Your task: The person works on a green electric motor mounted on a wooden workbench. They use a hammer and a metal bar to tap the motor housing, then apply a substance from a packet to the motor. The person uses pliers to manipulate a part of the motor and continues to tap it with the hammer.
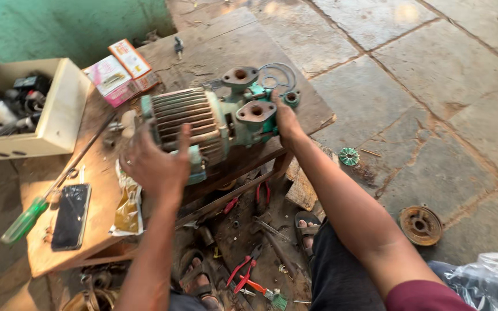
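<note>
Green pump motor (203,124) sits on the wooden bench (96,173) btwn both hands. Right hand (285,118) grips the pump end, left hand (155,164) half-open on the finned body w/ thumb up. I'd keep it steady, fingers clear of flanges; screwdriver (27,219) lies left of left hand

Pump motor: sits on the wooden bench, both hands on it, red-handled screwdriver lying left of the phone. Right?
One thing is wrong: the screwdriver has a green handle, not red. The rest holds in the head view: the pump motor sits on the bench, left hand and right hand on it, screwdriver left of the phone.
</note>
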